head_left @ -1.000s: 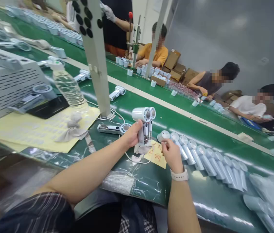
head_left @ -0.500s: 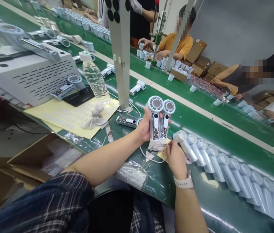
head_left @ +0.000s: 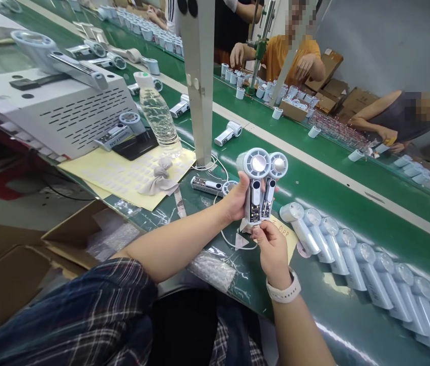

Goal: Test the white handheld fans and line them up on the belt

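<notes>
Two small handheld fans, a nearer one (head_left: 255, 201) and one behind it (head_left: 269, 195), stand side by side in my left hand (head_left: 239, 197), round heads up. My left thumb lies along the nearer fan's side. Below them my right hand (head_left: 272, 249) is closed, thumb and fingertips pinched at the bottom end of the nearer fan; what lies between them is too small to make out. A grey cloth (head_left: 246, 226) shows partly behind the fans' lower ends. A yellow handwritten note (head_left: 285, 234) lies beside my right hand.
A row of fans (head_left: 346, 254) lines the bench at right. Another fan (head_left: 207, 186) lies left of my hands, near a metal post (head_left: 200, 101), a white cable, a water bottle (head_left: 157, 117) and a yellow sheet (head_left: 123, 175). People work across the green belt.
My right hand has moved up from the cloth to the nearer fan's bottom end. The fans have turned slightly in my left hand. The view has shifted, uncovering more of the yellow note.
</notes>
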Available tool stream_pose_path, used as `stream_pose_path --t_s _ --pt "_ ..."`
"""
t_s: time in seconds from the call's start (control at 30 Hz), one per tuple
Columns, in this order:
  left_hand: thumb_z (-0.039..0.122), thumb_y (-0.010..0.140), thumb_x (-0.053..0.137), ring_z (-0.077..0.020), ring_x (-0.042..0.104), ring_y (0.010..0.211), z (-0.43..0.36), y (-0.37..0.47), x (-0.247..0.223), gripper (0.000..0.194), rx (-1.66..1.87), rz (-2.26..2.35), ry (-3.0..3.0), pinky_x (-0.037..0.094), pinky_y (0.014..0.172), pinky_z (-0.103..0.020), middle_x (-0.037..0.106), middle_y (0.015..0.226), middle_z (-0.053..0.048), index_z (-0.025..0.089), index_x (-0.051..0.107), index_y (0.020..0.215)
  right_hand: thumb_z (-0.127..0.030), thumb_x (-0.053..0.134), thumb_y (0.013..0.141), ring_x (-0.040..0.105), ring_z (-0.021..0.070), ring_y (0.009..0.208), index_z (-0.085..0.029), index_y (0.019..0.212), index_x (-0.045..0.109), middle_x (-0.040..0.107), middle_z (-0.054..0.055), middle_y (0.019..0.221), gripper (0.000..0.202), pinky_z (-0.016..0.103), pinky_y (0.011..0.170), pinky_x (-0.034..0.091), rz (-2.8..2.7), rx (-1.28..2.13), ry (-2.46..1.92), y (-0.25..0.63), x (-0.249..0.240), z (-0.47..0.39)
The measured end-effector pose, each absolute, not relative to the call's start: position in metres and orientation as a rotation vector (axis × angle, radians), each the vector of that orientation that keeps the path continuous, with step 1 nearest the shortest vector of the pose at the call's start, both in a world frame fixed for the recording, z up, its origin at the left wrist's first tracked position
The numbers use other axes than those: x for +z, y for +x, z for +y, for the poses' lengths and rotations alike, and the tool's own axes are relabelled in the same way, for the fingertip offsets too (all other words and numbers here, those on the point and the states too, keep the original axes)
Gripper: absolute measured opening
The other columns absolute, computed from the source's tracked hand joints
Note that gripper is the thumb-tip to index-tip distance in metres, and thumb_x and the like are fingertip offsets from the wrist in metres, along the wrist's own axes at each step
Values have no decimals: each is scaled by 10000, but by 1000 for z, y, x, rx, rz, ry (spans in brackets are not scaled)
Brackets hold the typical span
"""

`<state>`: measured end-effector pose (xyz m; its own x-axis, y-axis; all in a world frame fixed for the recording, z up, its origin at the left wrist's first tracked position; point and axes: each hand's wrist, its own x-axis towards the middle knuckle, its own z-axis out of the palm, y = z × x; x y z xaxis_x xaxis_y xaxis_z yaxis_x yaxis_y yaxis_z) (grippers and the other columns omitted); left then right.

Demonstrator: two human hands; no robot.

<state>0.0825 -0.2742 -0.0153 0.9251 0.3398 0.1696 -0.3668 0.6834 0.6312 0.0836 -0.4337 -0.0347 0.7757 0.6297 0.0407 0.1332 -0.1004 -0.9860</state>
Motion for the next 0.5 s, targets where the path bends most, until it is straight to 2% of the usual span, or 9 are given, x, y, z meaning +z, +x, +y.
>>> stream_pose_path --t_s 0.17,0.27,0.43,0.5 --pt "934 480 738 -312 716 1044 -278 82 -17 806 441 -20 779 573 805 -362 756 952 -126 161 613 671 -660 675 884 512 133 510 -230 669 534 497 -62 509 500 293 578 465 -545 544 -1518 78 -32 -431" --pt "923 475 754 -327 717 1040 -280 82 -18 802 479 3 789 569 797 -371 752 880 -122 162 618 685 -687 657 889 482 129 452 -247 674 486 436 -87 468 518 298 541 489 -470 539 -1409 71 -33 -425" --pt "917 479 761 -340 709 1079 -283 82 -20 794 476 -10 779 576 803 -374 751 877 -129 164 616 683 -631 643 924 516 138 498 -248 693 492 456 -80 496 472 317 611 529 -489 489 -1397 69 -37 -423" --pt "924 484 753 -340 706 1090 -282 82 -20 795 465 -3 755 583 795 -370 753 906 -131 168 601 679 -591 601 963 559 153 567 -243 705 509 510 -55 543 442 320 653 522 -540 455 -1469 70 -36 -426"
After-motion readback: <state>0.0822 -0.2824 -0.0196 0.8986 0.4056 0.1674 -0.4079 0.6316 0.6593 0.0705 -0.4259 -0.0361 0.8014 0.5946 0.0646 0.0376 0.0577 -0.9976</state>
